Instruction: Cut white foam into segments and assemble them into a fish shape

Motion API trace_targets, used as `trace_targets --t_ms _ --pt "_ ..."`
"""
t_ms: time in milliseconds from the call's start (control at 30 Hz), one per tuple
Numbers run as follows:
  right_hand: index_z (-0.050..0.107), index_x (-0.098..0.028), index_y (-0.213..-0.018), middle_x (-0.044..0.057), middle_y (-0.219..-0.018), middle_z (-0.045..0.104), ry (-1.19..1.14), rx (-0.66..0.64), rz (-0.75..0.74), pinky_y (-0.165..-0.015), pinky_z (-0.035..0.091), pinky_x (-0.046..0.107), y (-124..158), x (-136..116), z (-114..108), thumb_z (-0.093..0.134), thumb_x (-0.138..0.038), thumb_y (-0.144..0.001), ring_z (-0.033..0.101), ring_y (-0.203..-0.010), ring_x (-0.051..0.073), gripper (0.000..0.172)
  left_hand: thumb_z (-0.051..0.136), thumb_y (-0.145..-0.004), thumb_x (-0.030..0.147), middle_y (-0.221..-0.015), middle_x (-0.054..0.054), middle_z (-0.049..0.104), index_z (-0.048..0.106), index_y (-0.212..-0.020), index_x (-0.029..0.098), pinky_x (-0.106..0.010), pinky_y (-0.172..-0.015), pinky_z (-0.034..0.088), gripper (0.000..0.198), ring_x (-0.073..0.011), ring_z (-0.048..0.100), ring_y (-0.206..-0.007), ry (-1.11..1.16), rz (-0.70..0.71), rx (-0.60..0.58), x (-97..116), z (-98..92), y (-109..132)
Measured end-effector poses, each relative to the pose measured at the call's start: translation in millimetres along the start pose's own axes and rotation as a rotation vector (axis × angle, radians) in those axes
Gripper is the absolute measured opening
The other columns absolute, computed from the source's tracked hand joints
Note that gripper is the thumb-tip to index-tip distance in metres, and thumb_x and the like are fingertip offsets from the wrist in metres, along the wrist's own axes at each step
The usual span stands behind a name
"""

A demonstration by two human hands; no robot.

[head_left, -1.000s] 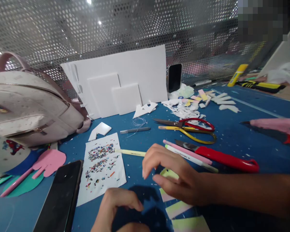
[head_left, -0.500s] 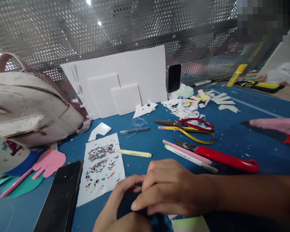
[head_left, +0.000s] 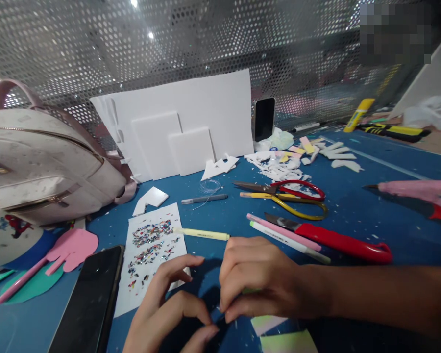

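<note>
My left hand (head_left: 169, 309) is low in the middle, index finger lifted, another fingertip and the thumb pressed nearly together. Close on its right, my right hand (head_left: 257, 282) is closed in a pinch near the table surface. Whatever lies between the two pinches is too small and shaded to make out. Beside my right hand lie pale yellow-green paper pieces (head_left: 288, 341). Left of my hands is a white sheet (head_left: 127, 301) covered with shiny coloured bits (head_left: 152, 233). A pale yellow marker (head_left: 204, 234) lies just beyond my right hand.
A dark phone (head_left: 86, 299) and a backpack (head_left: 47, 162) are at left. Red-handled scissors (head_left: 297, 189), a red-handled cutting tool (head_left: 341, 242) and a pink marker (head_left: 279, 230) lie at right. A pink glue gun (head_left: 415, 189) is farther right. White boards (head_left: 220, 108) stand behind.
My hands have drawn apart. The left index finger has lifted away from the right hand, and the left thumb and another finger now show in a pinch. More of the paper pieces is visible.
</note>
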State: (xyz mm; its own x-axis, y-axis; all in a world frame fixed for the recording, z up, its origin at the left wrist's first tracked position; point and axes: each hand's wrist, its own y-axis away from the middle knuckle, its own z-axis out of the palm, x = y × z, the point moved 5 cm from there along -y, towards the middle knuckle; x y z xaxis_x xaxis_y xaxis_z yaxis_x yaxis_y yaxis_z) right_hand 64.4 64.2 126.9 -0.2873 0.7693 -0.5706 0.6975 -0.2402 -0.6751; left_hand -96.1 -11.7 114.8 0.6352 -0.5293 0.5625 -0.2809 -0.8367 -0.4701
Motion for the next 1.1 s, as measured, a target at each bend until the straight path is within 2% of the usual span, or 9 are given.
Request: trace_targets --t_ms 133,233,267,333,500,700,833,933,1100 --pt "0.069 -0.013 -0.084 0.003 -0.08 0.067 -0.155 0.139 0.175 -0.076 0.043 0.025 3 13 -7 0.068 -0.021 -0.094 0.058 -0.079 0.012 0.013 0.055 -0.094 0.019 -0.133 -0.001 0.049 0.061 -0.09 0.026 -0.023 -0.095 0.043 0.01 -0.0153 0.055 -0.113 -0.183 0.026 -0.005 -8 -12.6 -9" --pt "0.072 -0.017 -0.083 0.0 -0.085 0.057 -0.158 0.257 0.414 -0.068 0.04 0.023 9 28 -12 0.074 -0.02 -0.089 0.051 -0.076 0.01 0.007 0.054 -0.096 0.02 -0.122 -0.004 0.06 0.059 -0.113 0.026 -0.03 -0.092 0.046 0.018 -0.0187 0.06 -0.107 -0.39 0.125 -0.118 -19 -12.5 -15" --pt "0.073 -0.018 -0.084 0.0 -0.088 0.053 -0.148 0.278 0.469 -0.068 0.039 0.023 11 31 -13 0.074 -0.022 -0.089 0.05 -0.077 0.01 0.007 0.054 -0.096 0.019 -0.116 -0.003 0.064 0.057 -0.119 0.025 -0.033 -0.091 0.046 0.024 -0.0198 0.062 -0.102 -0.461 0.166 -0.159 -24 -10.6 -15" --pt "0.072 -0.019 -0.084 0.0 -0.092 0.049 -0.146 0.309 0.505 -0.071 0.039 0.023 13 33 -15 0.072 -0.024 -0.091 0.049 -0.081 0.01 0.008 0.052 -0.097 0.02 -0.109 -0.002 0.067 0.056 -0.12 0.025 -0.035 -0.085 0.048 0.023 -0.0207 0.064 -0.094 -0.504 0.147 -0.216 -36 -7.5 -16" --pt "0.07 -0.018 -0.086 0.001 -0.088 0.059 -0.216 0.293 0.454 -0.069 0.039 0.024 11 31 -12 0.069 -0.021 -0.093 0.051 -0.08 0.011 0.007 0.045 -0.1 0.022 -0.102 -0.003 0.063 0.059 -0.103 0.023 -0.03 -0.077 0.048 0.014 -0.0185 0.06 -0.089 -0.355 -0.071 -0.276 -52 -1.4 -18" --pt "0.07 -0.016 -0.085 0.0 -0.08 0.063 -0.187 0.285 0.436 -0.069 0.038 0.025 10 32 -10 0.067 -0.018 -0.093 0.051 -0.076 0.012 0.009 0.045 -0.097 0.017 -0.097 -0.004 0.063 0.06 -0.093 0.022 -0.031 -0.076 0.047 0.016 -0.0192 0.057 -0.085 -0.248 -0.123 -0.299 -49 0.8 -24" --pt "0.069 -0.016 -0.085 -0.001 -0.078 0.061 -0.175 0.289 0.44 -0.068 0.038 0.025 11 31 -10 0.068 -0.018 -0.093 0.052 -0.075 0.011 0.009 0.049 -0.096 0.019 -0.099 -0.004 0.064 0.061 -0.089 0.021 -0.028 -0.08 0.047 0.014 -0.0173 0.061 -0.092 -0.098 -0.156 -0.173 -41 -9.6 -28" --pt "0.068 -0.015 -0.084 0.0 -0.078 0.06 -0.168 0.289 0.439 -0.066 0.038 0.024 11 29 -10 0.067 -0.018 -0.093 0.051 -0.073 0.011 0.009 0.057 -0.093 0.022 -0.092 -0.001 0.066 0.06 -0.082 0.021 -0.024 -0.079 0.047 0.011 -0.0144 0.063 -0.086 0.075 -0.284 -0.052 -34 -14.8 -27" --pt "0.064 -0.014 -0.081 0.0 -0.078 0.059 -0.116 0.232 0.411 -0.066 0.038 0.024 9 24 -8 0.064 -0.015 -0.092 0.049 -0.073 0.011 0.011 0.065 -0.088 0.028 -0.078 -0.001 0.066 0.063 -0.075 0.019 -0.019 -0.067 0.048 0.015 -0.0118 0.06 -0.072 0.429 -0.558 0.0 -34 1.6 -12"
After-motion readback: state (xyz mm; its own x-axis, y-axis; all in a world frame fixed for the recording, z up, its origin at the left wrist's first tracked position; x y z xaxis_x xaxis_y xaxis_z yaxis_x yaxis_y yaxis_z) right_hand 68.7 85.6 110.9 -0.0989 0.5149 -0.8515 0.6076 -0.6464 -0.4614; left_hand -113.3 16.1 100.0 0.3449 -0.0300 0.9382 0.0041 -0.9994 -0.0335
